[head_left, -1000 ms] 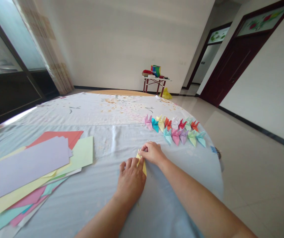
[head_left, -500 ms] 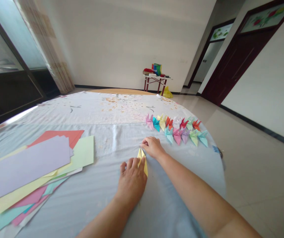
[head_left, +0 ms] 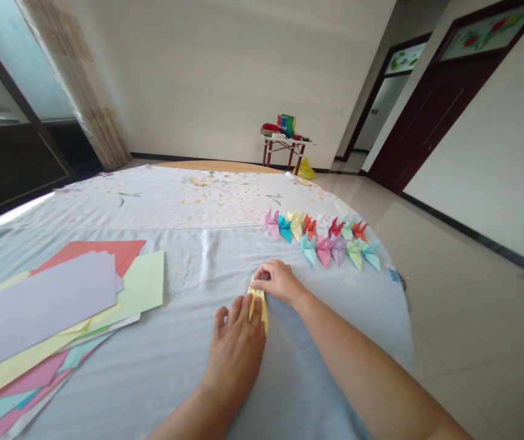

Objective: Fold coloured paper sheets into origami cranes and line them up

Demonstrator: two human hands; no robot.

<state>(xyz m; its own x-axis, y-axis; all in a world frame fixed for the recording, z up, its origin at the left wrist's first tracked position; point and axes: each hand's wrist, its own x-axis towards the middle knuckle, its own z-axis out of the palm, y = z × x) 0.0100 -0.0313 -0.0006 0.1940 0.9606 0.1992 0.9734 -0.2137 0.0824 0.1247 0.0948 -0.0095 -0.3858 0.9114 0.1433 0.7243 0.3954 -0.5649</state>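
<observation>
head view: one yellow paper [head_left: 257,294] just below centre. left hand [head_left: 238,342] — fingers laid flat over it; right hand [head_left: 281,282] — fingers curled at its upper tip, whether gripping i cannot tell. thirteen cranes [head_left: 323,249] right of centre, eight behind five. one bag [head_left: 287,125], upper centre, lettering too small to read.

No text can be read with certainty: only the multicoloured bag [head_left: 288,124] on the small far table [head_left: 289,142] bears pale lettering [head_left: 282,127], too small to make out.
</observation>
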